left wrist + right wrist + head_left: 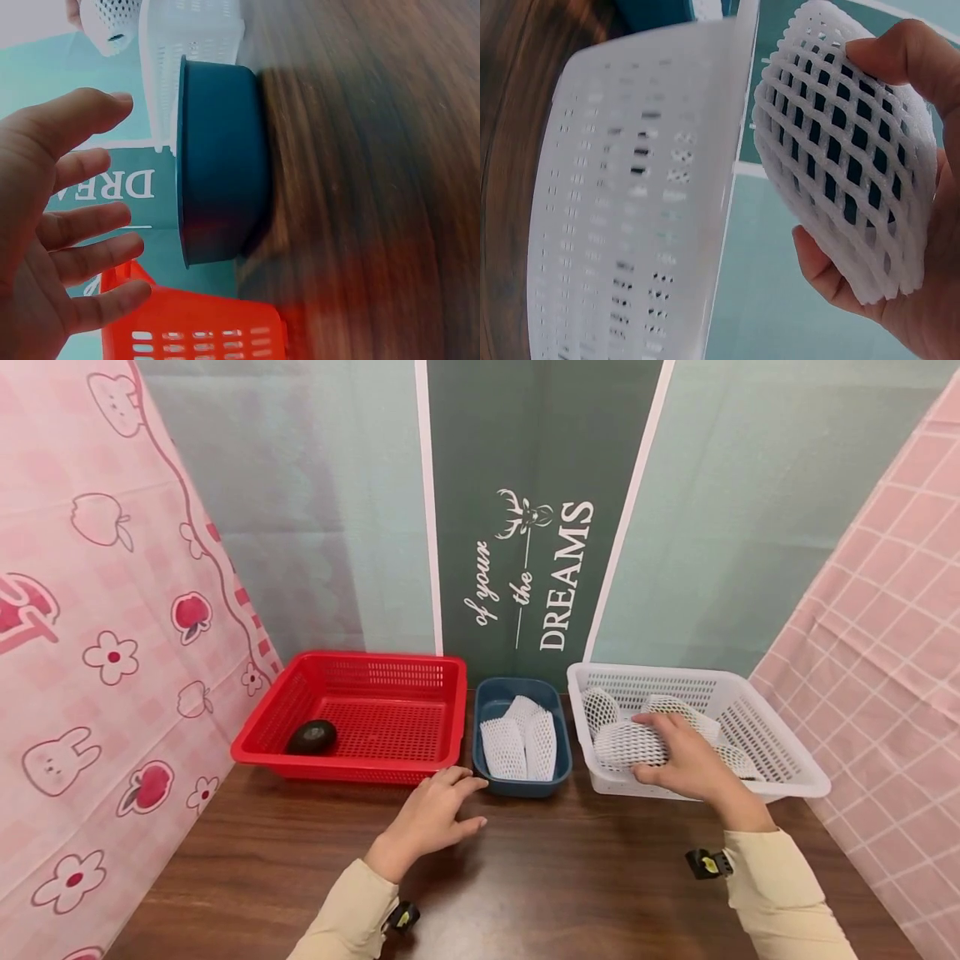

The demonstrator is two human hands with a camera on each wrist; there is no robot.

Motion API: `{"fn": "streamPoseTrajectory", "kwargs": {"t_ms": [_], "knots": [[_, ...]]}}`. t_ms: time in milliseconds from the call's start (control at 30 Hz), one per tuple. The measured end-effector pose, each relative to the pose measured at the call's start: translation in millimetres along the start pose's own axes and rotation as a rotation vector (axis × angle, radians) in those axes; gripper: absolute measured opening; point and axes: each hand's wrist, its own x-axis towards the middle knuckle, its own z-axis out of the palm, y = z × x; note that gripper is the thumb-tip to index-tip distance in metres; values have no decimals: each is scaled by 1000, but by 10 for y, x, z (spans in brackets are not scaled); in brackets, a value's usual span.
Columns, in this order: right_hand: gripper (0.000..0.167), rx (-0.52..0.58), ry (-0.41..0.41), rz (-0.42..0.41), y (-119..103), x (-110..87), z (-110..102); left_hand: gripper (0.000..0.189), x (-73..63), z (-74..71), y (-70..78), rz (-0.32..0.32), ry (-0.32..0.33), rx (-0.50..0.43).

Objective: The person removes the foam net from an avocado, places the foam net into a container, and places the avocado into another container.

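My right hand (686,758) grips an avocado in a white foam net (630,745), thumb on one side and fingers on the other. In the right wrist view the netted avocado (840,142) shows dark through the mesh, above the rim of the white basket (630,180). Several more netted avocados (678,712) lie in that basket. My left hand (431,814) hovers by the front of the red basket (375,772) and the blue bin (528,789), its fingers spread and holding nothing. White foam nets (504,747) lie flat in the blue bin.
A bare dark avocado (312,737) sits in the left front corner of the red basket. All three containers stand in a row along the back of the brown wooden table (540,877). Printed cloths hang behind and on both sides.
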Motion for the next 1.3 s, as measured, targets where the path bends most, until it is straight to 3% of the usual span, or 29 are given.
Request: {"fn": "streamPoseTrajectory", "kwargs": {"t_ms": [300, 700, 1300], "knots": [[66, 10, 42, -65, -104, -36, 177, 44, -121, 7, -99, -4, 0, -7], [67, 70, 114, -145, -330, -13, 372, 46, -244, -93, -179, -72, -59, -26], [65, 147, 84, -194, -580, -12, 611, 46, -383, -91, -282, -91, -34, 10]]}}
